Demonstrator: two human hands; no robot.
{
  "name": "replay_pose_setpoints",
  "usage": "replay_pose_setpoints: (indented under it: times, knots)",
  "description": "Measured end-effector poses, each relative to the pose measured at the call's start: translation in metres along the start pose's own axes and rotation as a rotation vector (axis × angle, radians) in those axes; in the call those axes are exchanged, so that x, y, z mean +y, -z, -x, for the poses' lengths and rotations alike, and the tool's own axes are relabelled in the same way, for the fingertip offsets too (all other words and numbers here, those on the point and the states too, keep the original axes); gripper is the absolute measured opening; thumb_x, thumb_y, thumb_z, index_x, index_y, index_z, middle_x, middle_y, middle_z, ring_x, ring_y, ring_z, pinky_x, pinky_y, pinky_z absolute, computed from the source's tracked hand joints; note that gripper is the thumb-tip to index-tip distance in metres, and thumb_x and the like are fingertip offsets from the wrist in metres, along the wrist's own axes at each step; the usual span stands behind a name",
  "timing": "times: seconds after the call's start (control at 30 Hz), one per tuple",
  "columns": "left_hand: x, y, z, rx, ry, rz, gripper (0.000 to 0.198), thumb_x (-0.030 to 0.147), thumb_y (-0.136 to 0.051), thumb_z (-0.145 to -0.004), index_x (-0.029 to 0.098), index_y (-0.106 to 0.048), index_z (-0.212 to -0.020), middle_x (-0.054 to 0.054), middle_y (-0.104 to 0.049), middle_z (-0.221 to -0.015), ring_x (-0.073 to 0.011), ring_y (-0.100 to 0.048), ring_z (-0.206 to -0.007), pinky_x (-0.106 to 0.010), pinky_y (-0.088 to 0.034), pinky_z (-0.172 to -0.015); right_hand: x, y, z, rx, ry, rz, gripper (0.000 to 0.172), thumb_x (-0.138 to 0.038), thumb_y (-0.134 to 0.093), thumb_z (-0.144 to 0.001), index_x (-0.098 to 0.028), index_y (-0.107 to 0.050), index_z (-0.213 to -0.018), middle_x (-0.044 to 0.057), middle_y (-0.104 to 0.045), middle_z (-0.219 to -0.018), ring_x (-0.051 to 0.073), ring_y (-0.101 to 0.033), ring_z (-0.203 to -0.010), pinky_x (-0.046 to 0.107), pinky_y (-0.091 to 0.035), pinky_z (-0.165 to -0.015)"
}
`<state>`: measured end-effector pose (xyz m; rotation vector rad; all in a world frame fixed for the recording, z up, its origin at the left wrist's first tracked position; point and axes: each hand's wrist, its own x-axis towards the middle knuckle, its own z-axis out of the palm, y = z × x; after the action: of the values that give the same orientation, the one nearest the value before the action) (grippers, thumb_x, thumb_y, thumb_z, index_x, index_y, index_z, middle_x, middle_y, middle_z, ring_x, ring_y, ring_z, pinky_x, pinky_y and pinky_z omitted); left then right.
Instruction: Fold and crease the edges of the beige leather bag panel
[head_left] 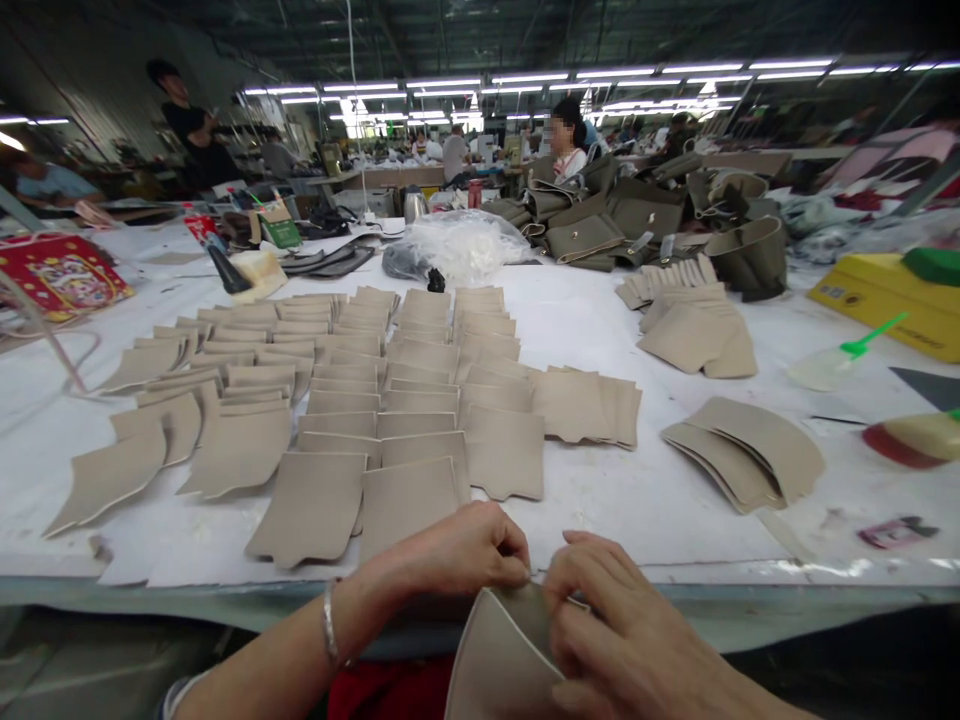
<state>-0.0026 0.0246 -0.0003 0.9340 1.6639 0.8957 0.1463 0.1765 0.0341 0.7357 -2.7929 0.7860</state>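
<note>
My left hand (461, 555) and my right hand (615, 625) are close together at the near edge of the white table (637, 500). Both pinch a curved beige leather piece (499, 660) that bends up between them below the table edge. The left wrist wears a silver bracelet (328, 625). Just beyond my hands lie several rows of flat beige leather pieces (360, 400), overlapping like tiles across the table's left and middle. The piece nearest my left hand (409, 500) almost touches its knuckles.
A curved beige stack (746, 450) and another pile (694, 325) lie to the right. Olive bags (600, 230) are heaped behind, beside a clear plastic bag (457, 245). A yellow box (885, 300), green-handled tool (847, 360) and red bag (60, 275) sit at the sides. Other people work behind.
</note>
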Motion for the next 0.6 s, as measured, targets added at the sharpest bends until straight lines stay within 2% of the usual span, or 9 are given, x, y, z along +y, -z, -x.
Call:
replay_pose_setpoints:
  times: [0.07, 0.13, 0.23, 0.33, 0.4, 0.47, 0.53, 0.6]
  knots:
    - [-0.008, -0.007, 0.002, -0.009, -0.01, 0.05, 0.019, 0.028, -0.056, -0.075, 0.015, -0.058, -0.061, 0.006, -0.037, -0.057, -0.0092, -0.033, -0.057, -0.021, -0.025, -0.051, 0.003, -0.013, 0.009, 0.027, -0.078, -0.083, 0.02, -0.009, -0.056, -0.086, -0.026, -0.045, -0.083, 0.006, -0.063, -0.108, 0.023, -0.061, -0.099, 0.035, -0.053, -0.087]
    - [-0.016, -0.011, 0.008, -0.016, 0.004, 0.1, 0.028, 0.036, -0.053, -0.082, 0.015, -0.059, -0.065, 0.006, -0.038, -0.058, -0.0091, -0.034, -0.055, -0.021, -0.027, -0.05, 0.008, -0.031, 0.021, 0.051, -0.133, -0.157, 0.022, -0.006, -0.051, -0.086, -0.026, -0.043, -0.087, 0.006, -0.063, -0.111, 0.022, -0.061, -0.103, 0.034, -0.053, -0.089]
    - [-0.02, -0.014, 0.025, 0.035, 0.004, 0.105, 0.04, 0.041, -0.042, -0.093, 0.013, -0.068, -0.084, 0.003, -0.049, -0.063, -0.0107, -0.043, -0.056, -0.021, -0.033, -0.053, 0.014, -0.055, 0.037, 0.048, -0.249, -0.268, 0.018, -0.008, -0.043, -0.093, -0.026, -0.044, -0.093, 0.006, -0.062, -0.111, 0.02, -0.061, -0.102, 0.033, -0.053, -0.088]
    - [-0.016, -0.016, 0.042, 0.1, -0.008, -0.025, 0.022, 0.032, -0.059, -0.087, 0.018, -0.072, -0.098, 0.004, -0.057, -0.072, -0.0117, -0.049, -0.067, -0.021, -0.034, -0.061, 0.018, -0.066, 0.041, 0.003, -0.348, -0.412, 0.016, -0.012, -0.038, -0.097, -0.026, -0.043, -0.091, 0.005, -0.059, -0.109, 0.018, -0.061, -0.097, 0.031, -0.053, -0.084]
    - [-0.014, -0.019, 0.048, 0.147, -0.011, -0.139, 0.018, 0.02, -0.063, -0.082, 0.022, -0.072, -0.097, 0.004, -0.063, -0.08, -0.0124, -0.054, -0.076, -0.02, -0.035, -0.067, 0.021, -0.071, 0.038, -0.004, -0.35, -0.445, 0.015, -0.013, -0.037, -0.097, -0.025, -0.043, -0.089, 0.004, -0.059, -0.106, 0.019, -0.059, -0.095, 0.033, -0.051, -0.083]
    - [-0.016, -0.025, 0.049, 0.19, -0.021, -0.222, 0.019, 0.013, -0.057, -0.083, 0.022, -0.072, -0.092, 0.002, -0.067, -0.086, -0.0136, -0.059, -0.083, -0.021, -0.037, -0.074, 0.024, -0.074, 0.035, 0.022, -0.319, -0.421, 0.014, -0.014, -0.035, -0.096, -0.025, -0.043, -0.091, 0.004, -0.059, -0.103, 0.021, -0.057, -0.093, 0.036, -0.05, -0.081]
    - [-0.021, -0.03, 0.046, 0.205, -0.022, -0.26, 0.021, 0.012, -0.052, -0.087, 0.02, -0.07, -0.087, 0.001, -0.069, -0.087, -0.0142, -0.061, -0.084, -0.021, -0.038, -0.075, 0.025, -0.075, 0.032, 0.016, -0.307, -0.384, 0.014, -0.014, -0.035, -0.095, -0.024, -0.045, -0.095, 0.005, -0.059, -0.101, 0.023, -0.055, -0.091, 0.039, -0.048, -0.08]
    - [-0.028, -0.034, 0.044, 0.212, -0.015, -0.281, 0.02, 0.015, -0.051, -0.089, 0.02, -0.069, -0.082, 0.001, -0.068, -0.083, -0.0141, -0.061, -0.082, -0.021, -0.038, -0.072, 0.024, -0.073, 0.03, -0.045, -0.338, -0.364, 0.015, -0.014, -0.035, -0.096, -0.023, -0.047, -0.097, 0.006, -0.059, -0.101, 0.024, -0.053, -0.092, 0.041, -0.046, -0.081]
